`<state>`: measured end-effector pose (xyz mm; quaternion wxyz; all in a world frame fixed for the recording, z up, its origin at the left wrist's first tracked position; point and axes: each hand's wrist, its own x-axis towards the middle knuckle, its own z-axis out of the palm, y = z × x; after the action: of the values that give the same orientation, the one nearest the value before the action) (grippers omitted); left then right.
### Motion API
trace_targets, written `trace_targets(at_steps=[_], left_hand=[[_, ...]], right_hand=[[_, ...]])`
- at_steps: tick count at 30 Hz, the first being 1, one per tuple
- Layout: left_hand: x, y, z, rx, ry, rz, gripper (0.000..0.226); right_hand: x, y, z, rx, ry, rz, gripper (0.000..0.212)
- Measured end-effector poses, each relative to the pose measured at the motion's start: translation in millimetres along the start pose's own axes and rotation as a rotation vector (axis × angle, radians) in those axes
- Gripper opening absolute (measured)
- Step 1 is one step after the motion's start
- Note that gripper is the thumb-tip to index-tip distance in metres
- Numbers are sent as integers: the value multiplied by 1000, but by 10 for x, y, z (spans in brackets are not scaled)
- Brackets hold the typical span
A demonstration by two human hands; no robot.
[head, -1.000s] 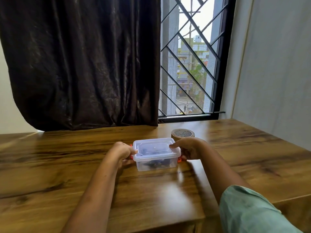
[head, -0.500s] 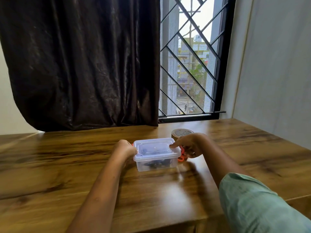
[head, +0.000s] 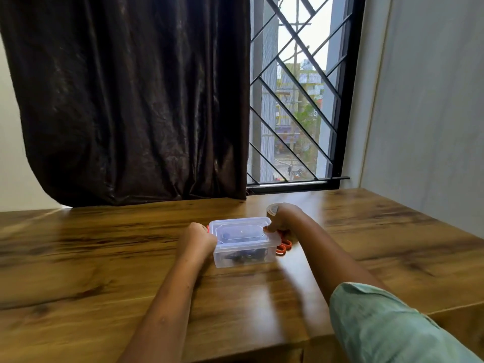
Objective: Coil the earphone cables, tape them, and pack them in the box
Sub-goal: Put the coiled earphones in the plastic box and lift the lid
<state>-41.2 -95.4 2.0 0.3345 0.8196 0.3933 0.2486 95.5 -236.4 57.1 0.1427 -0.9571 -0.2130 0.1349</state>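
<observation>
A dark curtain (head: 125,100) hangs at the far left behind the wooden counter (head: 78,258). The left hand (head: 197,238) sits at the left end of a clear plastic box (head: 243,254). Its grip is narrow, with the fingers curled round that end where a bit of orange latch (head: 207,228) shows. The box stands on the counter at mid-width, well back from the near edge, with its clear lid (head: 239,230) on top. Through the front wall the dark earphone cables (head: 246,257) lie on the bottom; the view is blurred, so whether they are coiled or taped is hard to tell. The right hand (head: 284,218) holds the box's right end, thumb tip on the lid's edge and the other fingers curled down behind it. Orange scissors (head: 284,247) lie on the counter just beside the box's right end, partly under that hand. A brown tape roll (head: 271,209) stands just behind the right hand. Farther right is a barred window (head: 296,100), and a pale green sleeve (head: 387,328) fills the lower right corner.
</observation>
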Motion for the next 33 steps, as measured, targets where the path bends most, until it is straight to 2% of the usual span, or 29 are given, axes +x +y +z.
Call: trace_targets(at_steps=[3, 5, 7, 10, 15, 20, 28, 33], left_hand=[[-69, -27, 28, 53, 59, 32, 20], [-146, -41, 36, 52, 76, 49, 27], [-272, -53, 30, -56, 76, 53, 33], [-450, -109, 9, -277, 32, 36, 42], [-553, -197, -42, -325, 7, 66, 36], [-559, -187, -70, -370, 60, 30, 36], [187, -112, -136, -355, 181, 40, 37], [1019, -201, 83, -281, 111, 3, 36]], right_hand=[[-113, -2, 59, -48, 77, -13, 41], [-172, 1, 150, 32, 120, -11, 37], [-244, 22, 271, 165, 162, -7, 34], [-362, 56, 440, 357, 231, -15, 40], [-509, 97, 509, 494, 293, -54, 36], [-501, 109, 502, 579, 308, -96, 29], [263, -353, 364, 543, 331, -208, 27], [1013, -604, 332, 485, 295, -189, 27]])
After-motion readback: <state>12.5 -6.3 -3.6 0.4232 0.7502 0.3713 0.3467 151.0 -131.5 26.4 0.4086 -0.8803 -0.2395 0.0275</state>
